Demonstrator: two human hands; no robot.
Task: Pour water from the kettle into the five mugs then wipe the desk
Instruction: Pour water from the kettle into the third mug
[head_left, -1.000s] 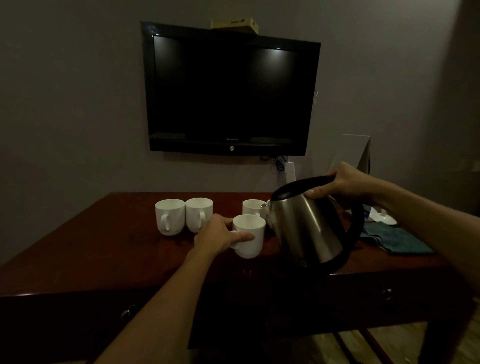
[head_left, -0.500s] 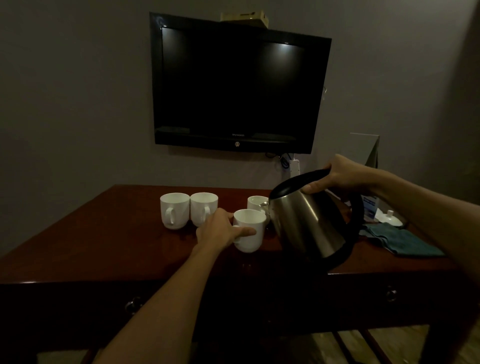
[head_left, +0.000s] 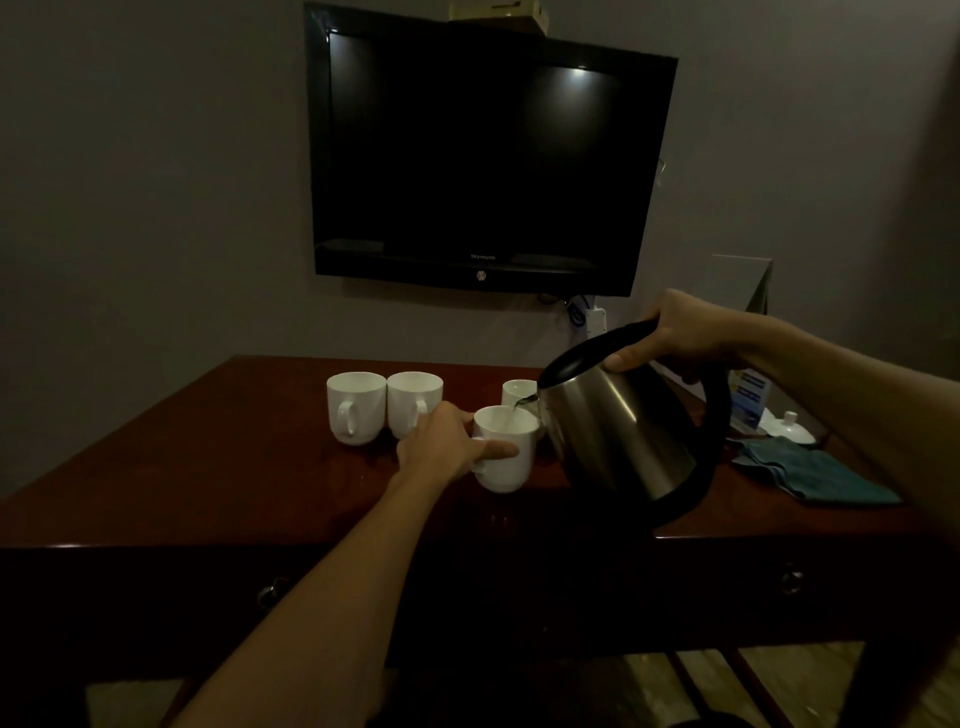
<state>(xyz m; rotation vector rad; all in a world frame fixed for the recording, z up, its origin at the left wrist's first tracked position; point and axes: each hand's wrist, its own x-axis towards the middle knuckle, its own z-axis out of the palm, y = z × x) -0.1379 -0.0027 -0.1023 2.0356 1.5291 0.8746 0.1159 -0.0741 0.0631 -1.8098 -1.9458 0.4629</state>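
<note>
The right hand (head_left: 685, 332) gripped the handle of the tilted steel kettle (head_left: 618, 431), probably heavy with water, its spout over the front white mug (head_left: 506, 457) on the worktop (head_left: 208, 467). The left hand (head_left: 441, 447) wrapped that glazed, breakable, likely slippery mug.

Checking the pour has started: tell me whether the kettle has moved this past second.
Yes. The kettle has tipped further left, hiding more of the standing rear mug.
</note>
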